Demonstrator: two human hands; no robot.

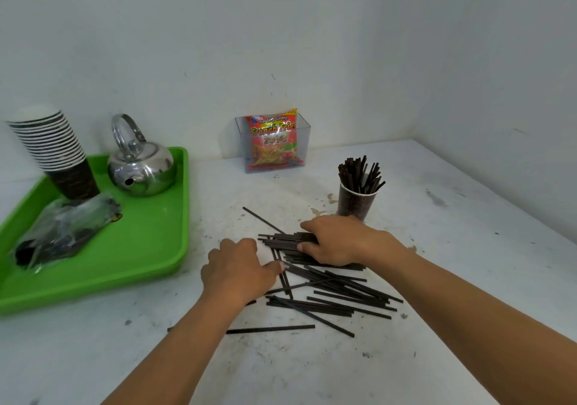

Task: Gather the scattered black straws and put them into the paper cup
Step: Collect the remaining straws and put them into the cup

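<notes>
Several black straws (pixel 340 295) lie scattered on the white table in front of me. My right hand (pixel 335 240) is closed around a bundle of straws (pixel 281 239) lying flat on the table. My left hand (pixel 237 269) rests palm down just left of the pile, its thumb touching a few straws. A brown paper cup (pixel 356 203) stands upright behind my right hand, with several straws standing in it. One straw (pixel 270 329) lies apart near my left forearm, and another (pixel 262 219) points away at the back left.
A green tray (pixel 150 248) at the left holds a stack of paper cups (pixel 59 155), a steel kettle (pixel 142 167) and a plastic bag (pixel 62 233). A clear box with a snack packet (pixel 273 142) stands against the back wall. Walls close the table's back and right.
</notes>
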